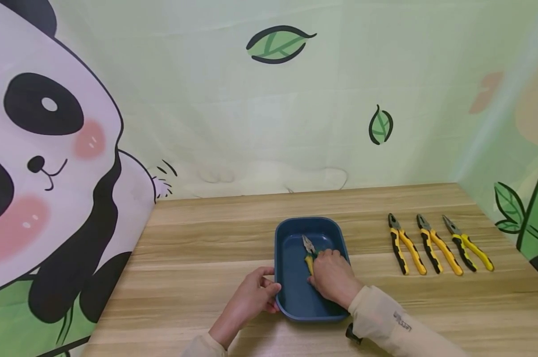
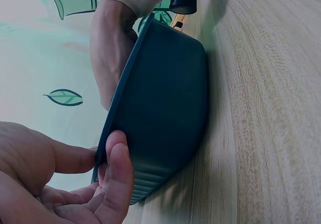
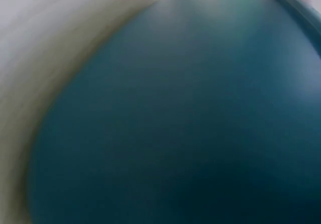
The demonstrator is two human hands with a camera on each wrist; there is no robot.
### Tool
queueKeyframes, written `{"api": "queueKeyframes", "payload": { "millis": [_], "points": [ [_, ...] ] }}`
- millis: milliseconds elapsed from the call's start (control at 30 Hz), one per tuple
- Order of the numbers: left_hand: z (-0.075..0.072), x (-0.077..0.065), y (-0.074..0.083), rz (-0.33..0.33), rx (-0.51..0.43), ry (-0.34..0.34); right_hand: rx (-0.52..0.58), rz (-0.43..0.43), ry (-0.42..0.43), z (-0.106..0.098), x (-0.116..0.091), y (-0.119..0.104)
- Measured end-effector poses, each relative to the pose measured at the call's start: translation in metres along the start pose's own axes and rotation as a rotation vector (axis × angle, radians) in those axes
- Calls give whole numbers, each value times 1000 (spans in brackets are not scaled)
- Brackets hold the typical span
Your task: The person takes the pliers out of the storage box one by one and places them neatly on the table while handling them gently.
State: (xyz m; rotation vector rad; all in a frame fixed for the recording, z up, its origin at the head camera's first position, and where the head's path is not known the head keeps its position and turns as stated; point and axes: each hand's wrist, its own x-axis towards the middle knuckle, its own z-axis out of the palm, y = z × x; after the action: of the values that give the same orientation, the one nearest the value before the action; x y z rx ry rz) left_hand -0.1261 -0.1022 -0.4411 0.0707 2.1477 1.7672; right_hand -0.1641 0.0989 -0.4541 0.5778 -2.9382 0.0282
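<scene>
A blue rectangular plastic tub (image 1: 292,282) with rounded corners stands on the wooden table. At its left side my left hand (image 1: 254,293) pinches the rim; in the left wrist view, the thumb and fingers (image 2: 118,171) lie on either side of the tub wall. Inside the tub, my right hand (image 1: 336,277) grips a pair of pliers (image 1: 309,245) by its yellow and green handles. The metal jaws point toward the far end of the tub. My palm hides most of the handles. Only the tub's outer wall (image 3: 175,108) fills the right wrist view.
To the right of the tub, three pliers with yellow and black handles lie in a row: one (image 1: 403,244), a second (image 1: 436,243) and a needle-nose pair (image 1: 466,242). Behind the wooden table (image 1: 197,238) hangs a printed panda backdrop (image 1: 215,109).
</scene>
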Motion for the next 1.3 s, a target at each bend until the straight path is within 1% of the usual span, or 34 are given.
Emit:
{"api": "queueKeyframes", "payload": {
  "millis": [200, 400, 767, 867, 1100, 1167, 1300],
  "points": [
    [1, 1, 0, -4, 2, 1, 29, 37, -35, 1, 0, -1],
    [2, 1, -1, -10, -3, 3, 69, 64, -48, 2, 0, -1],
    [2, 1, -1, -15, -23, 1, 196, 113, -120, 1, 5, 1],
    [2, 1, -1, -12, -28, -1, 244, 135, -155, 0, 7, 2],
    [4, 3, -3, -11, -23, 1, 376, 254, -302, -3, 10, 4],
    [4, 3, -5, -12, -23, 1, 395, 268, -316, -4, 10, 4],
    [5, 3, -6, -13, -17, 0, 402, 267, -320, -6, 11, 5]
  ]
}}
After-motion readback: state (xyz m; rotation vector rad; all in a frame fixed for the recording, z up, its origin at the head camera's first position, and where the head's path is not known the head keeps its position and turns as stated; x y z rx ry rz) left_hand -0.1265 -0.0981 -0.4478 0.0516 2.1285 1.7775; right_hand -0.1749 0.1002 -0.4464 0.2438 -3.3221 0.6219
